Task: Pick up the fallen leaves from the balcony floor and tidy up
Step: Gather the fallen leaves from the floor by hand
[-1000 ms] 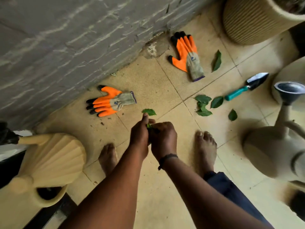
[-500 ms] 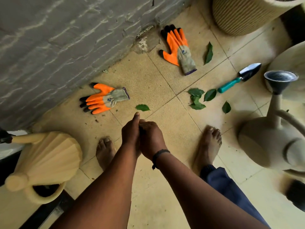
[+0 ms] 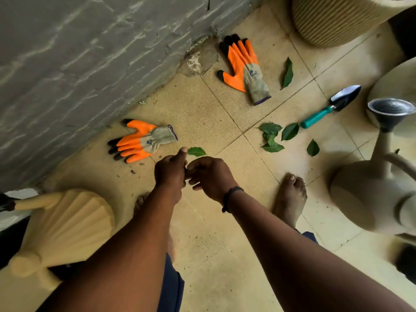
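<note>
Leaves point(image 3: 271, 140) lie beyond left hand point(image 3: 170, 174) and right hand point(image 3: 210, 176), seemingly touching.

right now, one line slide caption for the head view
Bare hands, left hand beside right hand, meet above leaves scattered on the balcony floor.

Small blue logos on both orange gloves point(image 3: 244, 64), too blurred to read.

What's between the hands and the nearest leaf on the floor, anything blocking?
Nothing visible. The nearest leaf lies on bare tile just beyond the left hand and right hand, which are held together above the floor. The closest orange glove lies off to the left, clear of that path.
</note>
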